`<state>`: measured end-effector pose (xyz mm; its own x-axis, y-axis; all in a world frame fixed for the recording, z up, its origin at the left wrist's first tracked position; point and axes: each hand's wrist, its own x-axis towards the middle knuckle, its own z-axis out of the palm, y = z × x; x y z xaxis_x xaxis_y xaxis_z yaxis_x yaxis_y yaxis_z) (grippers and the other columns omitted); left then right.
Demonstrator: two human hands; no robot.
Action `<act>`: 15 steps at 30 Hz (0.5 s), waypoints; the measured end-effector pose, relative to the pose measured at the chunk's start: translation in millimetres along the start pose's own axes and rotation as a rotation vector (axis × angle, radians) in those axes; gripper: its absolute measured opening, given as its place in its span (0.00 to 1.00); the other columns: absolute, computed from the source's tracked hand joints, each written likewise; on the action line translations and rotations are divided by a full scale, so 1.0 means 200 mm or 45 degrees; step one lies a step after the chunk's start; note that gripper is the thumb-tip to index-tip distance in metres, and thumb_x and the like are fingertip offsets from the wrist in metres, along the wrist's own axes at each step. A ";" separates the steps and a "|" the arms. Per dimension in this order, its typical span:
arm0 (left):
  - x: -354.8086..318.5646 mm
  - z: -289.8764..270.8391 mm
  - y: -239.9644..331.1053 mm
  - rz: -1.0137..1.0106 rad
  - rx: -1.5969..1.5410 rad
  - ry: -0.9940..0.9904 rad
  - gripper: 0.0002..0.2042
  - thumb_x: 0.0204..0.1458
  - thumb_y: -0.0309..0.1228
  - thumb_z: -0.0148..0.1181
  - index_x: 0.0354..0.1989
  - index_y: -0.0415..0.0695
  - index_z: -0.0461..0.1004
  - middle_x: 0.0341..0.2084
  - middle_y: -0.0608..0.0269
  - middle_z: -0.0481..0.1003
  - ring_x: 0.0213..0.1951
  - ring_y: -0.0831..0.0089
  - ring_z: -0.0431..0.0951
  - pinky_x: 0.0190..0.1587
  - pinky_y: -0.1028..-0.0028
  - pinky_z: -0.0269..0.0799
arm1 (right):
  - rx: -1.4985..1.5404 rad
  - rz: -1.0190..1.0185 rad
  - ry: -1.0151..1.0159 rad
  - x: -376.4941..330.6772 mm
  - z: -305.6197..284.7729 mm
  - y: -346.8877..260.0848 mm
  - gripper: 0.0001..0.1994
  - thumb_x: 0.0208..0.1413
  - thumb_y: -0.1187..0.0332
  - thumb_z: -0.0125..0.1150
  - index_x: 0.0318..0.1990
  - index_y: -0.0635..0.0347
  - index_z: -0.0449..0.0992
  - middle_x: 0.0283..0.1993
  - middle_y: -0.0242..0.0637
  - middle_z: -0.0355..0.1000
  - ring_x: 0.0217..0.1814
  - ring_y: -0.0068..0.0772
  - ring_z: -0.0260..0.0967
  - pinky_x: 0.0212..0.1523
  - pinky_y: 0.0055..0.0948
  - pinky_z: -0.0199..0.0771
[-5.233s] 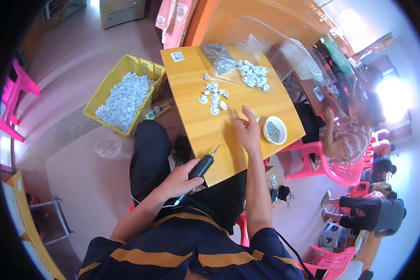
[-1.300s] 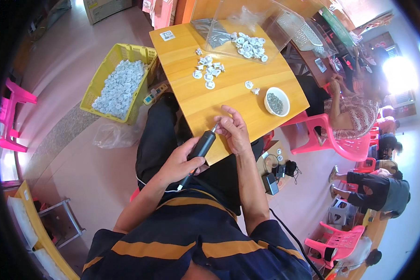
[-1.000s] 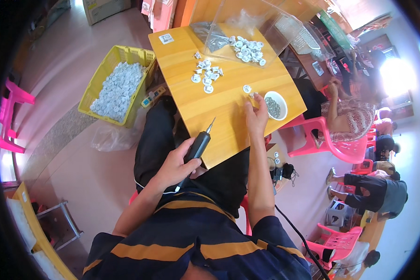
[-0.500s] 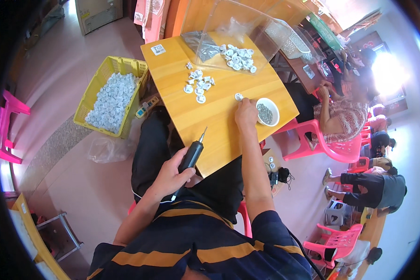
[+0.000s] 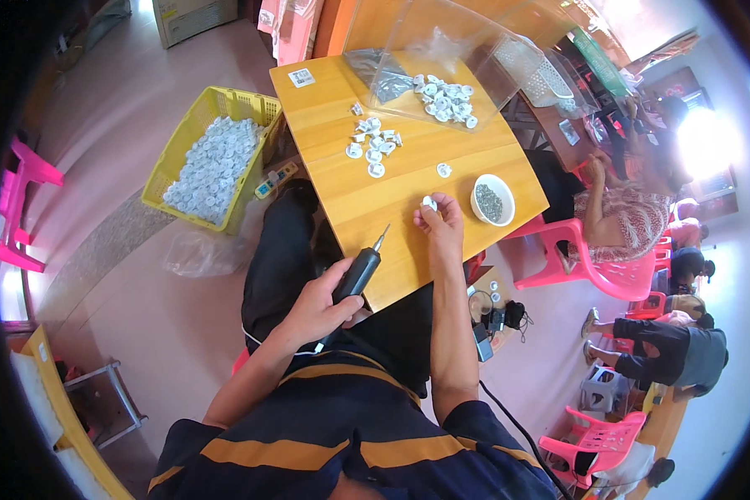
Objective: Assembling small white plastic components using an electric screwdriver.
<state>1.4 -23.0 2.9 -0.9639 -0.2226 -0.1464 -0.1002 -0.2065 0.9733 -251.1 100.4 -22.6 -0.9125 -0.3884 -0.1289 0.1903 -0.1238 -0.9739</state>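
Wooden table (image 5: 408, 179) below: left hand (image 5: 317, 308) wraps a black electric screwdriver (image 5: 357, 275), tip angled up-right toward the small white part (image 5: 429, 202) pinched by right hand (image 5: 442, 223)

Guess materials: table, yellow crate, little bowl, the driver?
Table: wood or wood-look laminate, smooth, grain lines and soft sheen. Crate: moulded plastic, lattice walls, even yellow. Bowl: probably glazed ceramic, maybe plastic; glossy white rim. Driver in the left hand: matte black body, likely plastic, with a thin metal tip.
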 end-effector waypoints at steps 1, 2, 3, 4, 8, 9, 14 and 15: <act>0.00 0.00 -0.01 0.009 0.010 0.001 0.28 0.58 0.25 0.58 0.68 0.38 0.61 0.28 0.65 0.75 0.26 0.78 0.78 0.31 0.75 0.75 | 0.002 0.003 -0.002 -0.01 0.01 -0.01 0.16 0.62 0.79 0.59 0.56 0.63 0.71 0.50 0.36 0.69 0.38 0.27 0.74 0.38 0.26 0.79; 0.00 0.00 -0.01 0.019 0.019 0.002 0.28 0.58 0.25 0.58 0.68 0.38 0.61 0.28 0.64 0.75 0.26 0.78 0.78 0.31 0.75 0.75 | 0.066 0.019 0.000 -0.02 0.03 -0.02 0.15 0.63 0.80 0.59 0.56 0.64 0.71 0.48 0.35 0.70 0.39 0.27 0.74 0.41 0.26 0.79; 0.00 0.00 -0.01 0.017 0.019 0.007 0.28 0.58 0.25 0.58 0.68 0.38 0.61 0.28 0.64 0.75 0.26 0.78 0.78 0.31 0.75 0.75 | 0.129 0.035 0.002 -0.03 0.05 -0.02 0.14 0.63 0.80 0.59 0.56 0.64 0.71 0.47 0.35 0.70 0.41 0.28 0.74 0.44 0.25 0.79; 0.00 0.00 0.00 0.023 0.037 -0.001 0.28 0.58 0.25 0.58 0.68 0.38 0.61 0.28 0.64 0.75 0.26 0.78 0.78 0.31 0.75 0.75 | 0.130 0.033 0.003 -0.03 0.03 -0.01 0.14 0.63 0.80 0.59 0.56 0.64 0.71 0.47 0.35 0.70 0.41 0.28 0.74 0.44 0.25 0.79; 0.00 0.01 0.00 0.046 0.055 -0.006 0.28 0.58 0.25 0.58 0.68 0.37 0.61 0.28 0.64 0.75 0.26 0.78 0.79 0.32 0.75 0.76 | 0.252 0.074 0.012 0.02 -0.01 0.04 0.12 0.63 0.82 0.57 0.53 0.64 0.71 0.46 0.36 0.71 0.44 0.31 0.75 0.47 0.28 0.81; 0.00 0.01 0.01 0.047 0.056 -0.008 0.28 0.58 0.25 0.58 0.68 0.37 0.61 0.28 0.64 0.75 0.26 0.78 0.79 0.32 0.75 0.76 | 0.279 0.096 0.042 0.03 -0.02 0.06 0.11 0.63 0.82 0.57 0.52 0.64 0.72 0.46 0.36 0.72 0.45 0.32 0.76 0.48 0.28 0.81; -0.01 0.00 0.01 0.011 0.074 -0.003 0.28 0.57 0.25 0.58 0.68 0.38 0.61 0.28 0.64 0.76 0.26 0.77 0.79 0.33 0.75 0.76 | 0.316 0.050 -0.058 0.03 -0.02 0.08 0.08 0.63 0.81 0.58 0.47 0.62 0.72 0.46 0.36 0.74 0.45 0.32 0.76 0.48 0.28 0.81; -0.01 0.00 0.01 0.010 0.072 0.000 0.28 0.57 0.25 0.58 0.68 0.38 0.61 0.28 0.64 0.76 0.26 0.77 0.79 0.33 0.75 0.76 | 0.310 0.052 -0.093 0.02 -0.01 0.08 0.07 0.63 0.81 0.58 0.45 0.61 0.72 0.46 0.36 0.75 0.44 0.30 0.76 0.48 0.26 0.80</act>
<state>2.8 -23.0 5.5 -0.9646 -0.2242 -0.1390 -0.1067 -0.1504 0.9828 -251.9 98.4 -38.3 -0.8754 -0.4612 -0.1446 0.3159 -0.3196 -0.8933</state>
